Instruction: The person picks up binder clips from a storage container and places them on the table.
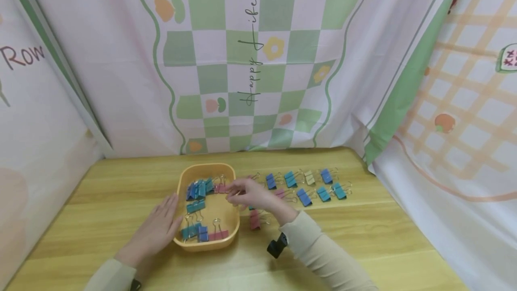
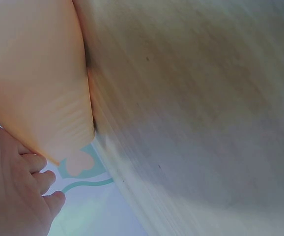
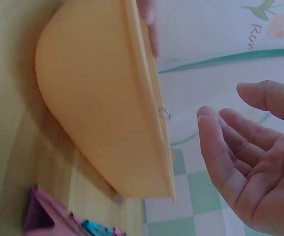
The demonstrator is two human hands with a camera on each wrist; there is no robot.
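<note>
A yellow-orange plastic basket (image 1: 210,246) stands on the table, holding teal, blue and pink binder clips along its left side and at both ends. My left hand (image 1: 161,221) rests against the basket's left rim with fingers extended; the left wrist view shows its fingertips at the rim. Over the right rim hovers my right hand (image 1: 248,192). In the right wrist view that hand (image 3: 252,162) has thumb and fingers apart, loosely bent, nothing between them. A pink binder clip (image 1: 255,220) lies on the table just right of the basket; the right hand partly covers others beside it.
Binder clips lie in rough rows right of the basket, including a blue clip (image 1: 304,197), a cream clip (image 1: 309,178) and a teal clip (image 1: 339,191). A patterned curtain (image 1: 258,75) hangs behind the wooden table (image 1: 363,246), with more cloth at both sides.
</note>
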